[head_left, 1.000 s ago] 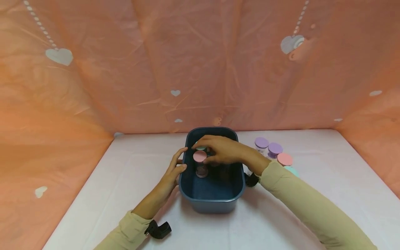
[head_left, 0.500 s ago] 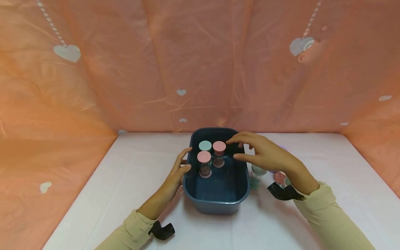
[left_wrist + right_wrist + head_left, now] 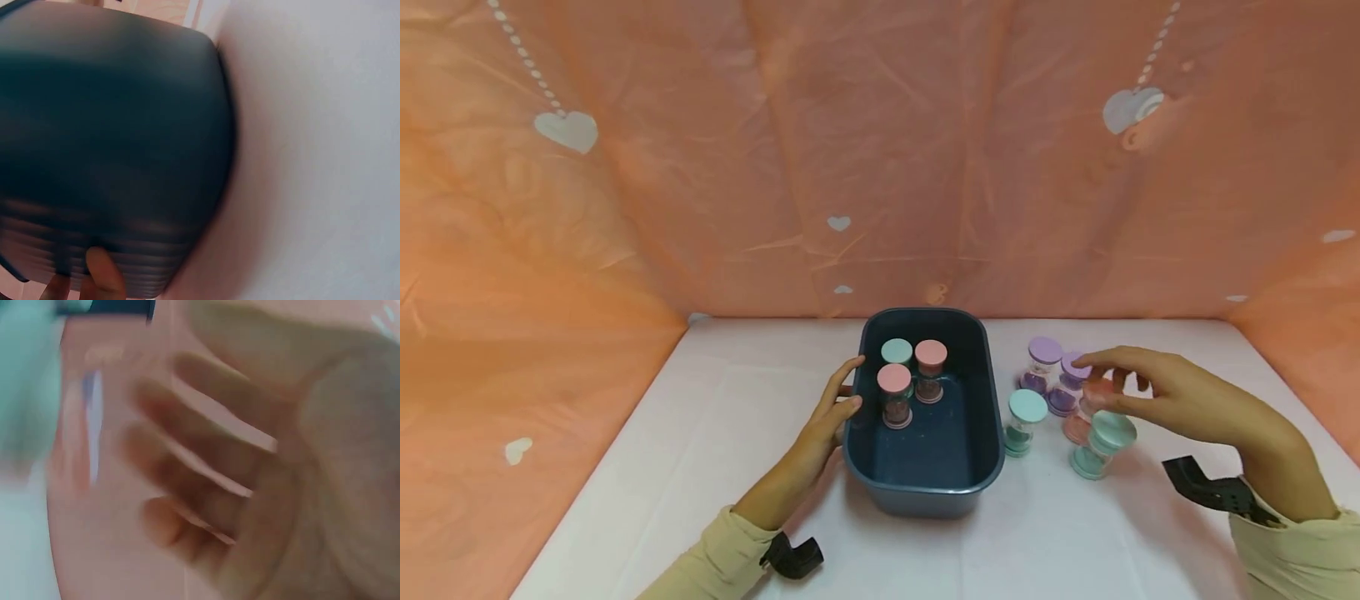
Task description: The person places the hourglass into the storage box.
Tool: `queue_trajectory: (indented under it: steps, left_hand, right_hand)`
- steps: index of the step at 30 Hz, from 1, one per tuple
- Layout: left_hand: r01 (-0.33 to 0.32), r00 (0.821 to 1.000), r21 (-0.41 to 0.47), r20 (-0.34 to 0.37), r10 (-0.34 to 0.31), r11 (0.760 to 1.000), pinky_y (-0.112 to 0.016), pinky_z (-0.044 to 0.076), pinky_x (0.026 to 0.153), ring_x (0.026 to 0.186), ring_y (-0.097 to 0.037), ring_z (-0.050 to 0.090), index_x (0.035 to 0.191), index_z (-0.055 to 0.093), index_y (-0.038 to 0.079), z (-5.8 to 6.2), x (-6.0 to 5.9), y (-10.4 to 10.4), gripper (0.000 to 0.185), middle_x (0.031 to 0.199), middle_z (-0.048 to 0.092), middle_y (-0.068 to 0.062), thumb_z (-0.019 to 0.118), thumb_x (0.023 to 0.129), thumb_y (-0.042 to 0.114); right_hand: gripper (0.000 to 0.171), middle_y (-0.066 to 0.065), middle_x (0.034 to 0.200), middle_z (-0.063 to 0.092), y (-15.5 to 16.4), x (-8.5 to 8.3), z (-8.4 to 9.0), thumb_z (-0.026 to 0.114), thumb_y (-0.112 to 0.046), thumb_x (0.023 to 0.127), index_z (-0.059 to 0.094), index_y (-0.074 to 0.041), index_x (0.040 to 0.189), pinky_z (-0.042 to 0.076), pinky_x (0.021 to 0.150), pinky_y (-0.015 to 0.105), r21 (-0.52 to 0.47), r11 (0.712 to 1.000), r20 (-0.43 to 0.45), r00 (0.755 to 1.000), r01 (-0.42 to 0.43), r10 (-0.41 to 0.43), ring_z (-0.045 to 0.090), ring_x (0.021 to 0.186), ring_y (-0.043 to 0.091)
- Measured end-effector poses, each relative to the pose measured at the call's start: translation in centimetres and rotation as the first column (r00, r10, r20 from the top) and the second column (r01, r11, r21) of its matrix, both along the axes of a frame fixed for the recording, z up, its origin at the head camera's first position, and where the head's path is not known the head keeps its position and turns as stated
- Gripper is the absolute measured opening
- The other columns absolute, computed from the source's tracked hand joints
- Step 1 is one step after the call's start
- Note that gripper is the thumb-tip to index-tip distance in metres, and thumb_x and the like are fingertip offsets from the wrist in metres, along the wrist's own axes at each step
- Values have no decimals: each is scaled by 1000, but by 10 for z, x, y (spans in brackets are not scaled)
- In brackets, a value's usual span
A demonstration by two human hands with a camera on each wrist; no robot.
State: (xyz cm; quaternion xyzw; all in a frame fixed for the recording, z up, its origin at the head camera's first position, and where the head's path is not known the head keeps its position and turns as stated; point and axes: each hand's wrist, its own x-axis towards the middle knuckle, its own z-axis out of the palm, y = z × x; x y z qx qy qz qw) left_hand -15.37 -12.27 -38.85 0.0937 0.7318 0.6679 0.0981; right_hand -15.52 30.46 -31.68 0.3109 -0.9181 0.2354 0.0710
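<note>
My left hand (image 3: 812,421) rests against the left side of a dark blue plastic bin (image 3: 925,492); in the left wrist view its fingertips (image 3: 105,270) touch the bin's ribbed outer wall. Inside the bin stand a mint-capped sand timer (image 3: 897,350) and two pink ones, a nearer (image 3: 895,392) and a farther (image 3: 929,367). My right hand (image 3: 1180,396), fingers loosely bent and holding nothing, hovers right of the bin. Its fingertips are over a partly hidden pink sand timer (image 3: 1077,429), beside a mint sand timer (image 3: 1101,446). The right wrist view is blurred.
Two purple sand timers, a farther (image 3: 1041,367) and a nearer (image 3: 1064,392), stand behind the pink one. Another mint sand timer (image 3: 1022,423) is close to the bin's right wall. A white table (image 3: 737,358) ends at an orange-pink sheet (image 3: 895,167) printed with hearts.
My right hand has let go of a pink sand timer inside the bin and moved right, over the timers on the table. The left hand has stayed at the bin's side.
</note>
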Motion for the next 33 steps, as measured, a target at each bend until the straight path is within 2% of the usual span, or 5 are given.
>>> queue_trajectory:
  steps: [8, 13, 16, 24, 33]
  left_hand:
    - [-6, 1000, -15, 4, 6, 1000, -53, 41, 101, 121, -40, 48, 150, 30, 45, 1, -1, -1, 56, 132, 34, -14, 43, 97, 37]
    - [13, 1000, -18, 14, -13, 1000, -53, 40, 100, 122, -40, 48, 150, 29, 45, 2, -3, -4, 57, 134, 33, -14, 45, 96, 39]
    - [22, 999, -21, 39, -21, 1000, -55, 37, 101, 124, -42, 48, 150, 29, 47, 3, -3, -5, 57, 136, 30, -13, 45, 96, 42]
    - [47, 996, 2, 73, -47, 999, -61, 33, 105, 134, -45, 36, 149, 28, 51, 1, -4, -6, 55, 138, 25, -11, 44, 96, 43]
    - [42, 997, -17, 69, -41, 999, -54, 32, 103, 126, -40, 44, 148, 29, 52, 1, -2, -9, 55, 134, 31, -10, 44, 96, 44]
  right_hand:
    - [44, -19, 98, 58, 33, 3, -10, 74, -24, 89, 61, -33, 130, 42, 62, 20, 85, 996, 68, 997, 34, -40, 49, 81, -4]
    - [51, -17, 105, 60, 31, -6, -11, 72, 0, 85, 64, -28, 127, 44, 64, 20, 87, 996, -12, 1000, -15, 16, 49, 84, -6]
    - [56, -13, 107, 59, 29, -9, -16, 74, 6, 79, 65, -24, 127, 44, 62, 19, 76, 996, -9, 999, -45, 46, 49, 81, -6]
    - [55, -11, 100, 53, 29, -9, -22, 78, -2, 79, 64, -21, 128, 42, 60, 19, 87, 996, 30, 999, -26, 24, 44, 76, -6]
    - [55, -10, 101, 53, 33, -11, -21, 80, -8, 79, 63, -23, 129, 41, 60, 19, 105, 994, 66, 998, -10, 3, 44, 78, -4]
